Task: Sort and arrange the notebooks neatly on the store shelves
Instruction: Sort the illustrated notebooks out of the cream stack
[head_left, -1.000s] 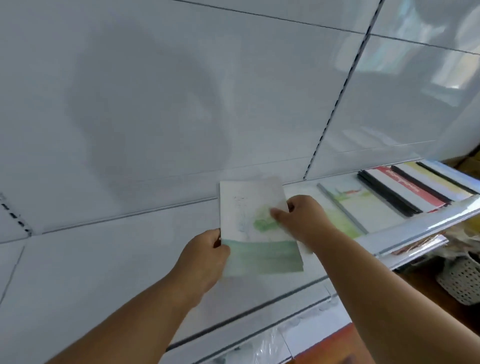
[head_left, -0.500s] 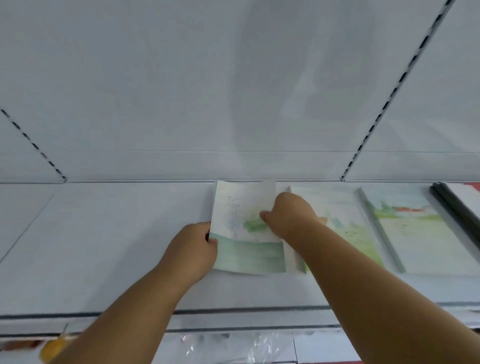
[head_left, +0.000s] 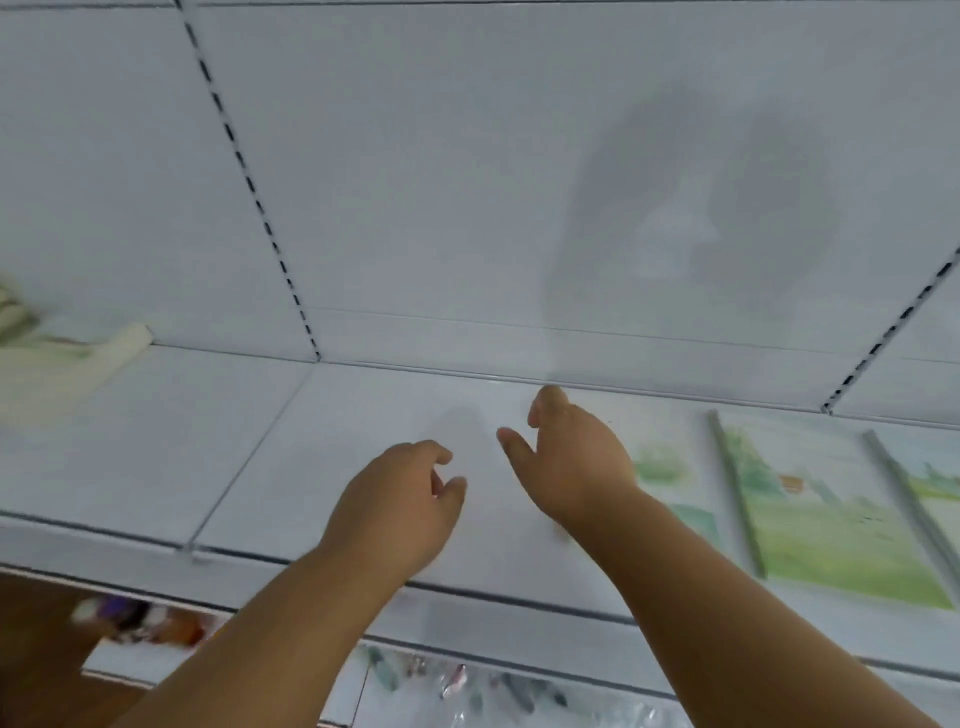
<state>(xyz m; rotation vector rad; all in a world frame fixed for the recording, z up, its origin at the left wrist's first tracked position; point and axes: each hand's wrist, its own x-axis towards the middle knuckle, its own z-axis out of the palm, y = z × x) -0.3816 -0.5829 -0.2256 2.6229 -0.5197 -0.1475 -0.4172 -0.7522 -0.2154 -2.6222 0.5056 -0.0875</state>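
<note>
shelf (head_left: 363, 467): smooth glossy white metal | notebooks (head_left: 831, 519): matt paper covers, watercolour print

Two bare hands hang side by side over the flat white metal store shelf (head_left: 363, 415), the left hand (head_left: 395, 499) just left of the right hand (head_left: 571, 467), apart from each other. Right of the right hand, thin notebooks with pale green landscape covers (head_left: 826, 525) lie flat in a row on the shelf, edge beside edge. At the far left of the shelf lies a cream cloth bundle (head_left: 57, 358). Behind everything stands the white slotted back panel (head_left: 415, 182). Below the shelf's front edge sits a lower shelf with clear plastic packets (head_left: 467, 686).
</note>
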